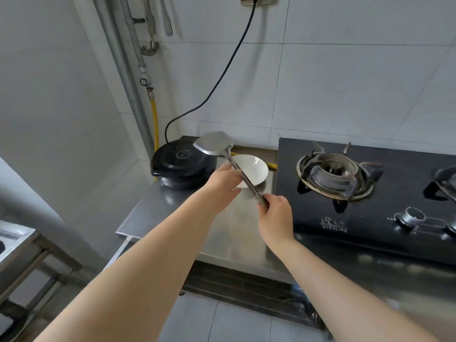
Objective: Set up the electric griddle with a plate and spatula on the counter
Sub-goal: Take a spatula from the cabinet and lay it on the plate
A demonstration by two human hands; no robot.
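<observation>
Head view. The steel desk (229, 233) is a narrow strip between the tiled left wall and the black stove (365, 201). Its front edge and left corner are bare, with floor below.

The griddle (182, 165), black, round and lid down, sits at the back left corner, close to the wall. Its cord (222, 75) rises to a socket (256, 0) cut off by the top edge. The white plate (251, 169) stands just right of the griddle, its near left rim hidden by the left hand (225, 180). Only a thin gap of steel separates the plate from the stove's side.

The right hand (275, 213) has its fingers (262, 206) clamped round the dark end of the spatula (214, 143) handle. The shaft slants up and back over the plate, and the blade hangs above the griddle's right edge, off every surface. The left hand's fingers are curled at the middle of the shaft; whether they grip the shaft or the plate rim behind it is hard to tell.

A yellow hose (155, 119) drops behind the griddle. Utensils (167, 18) hang on the wall above, tops cut off. The stove's second burner and knobs run out of frame on the right. Another steel stand (17, 245) shows at far left, partly cut off.
</observation>
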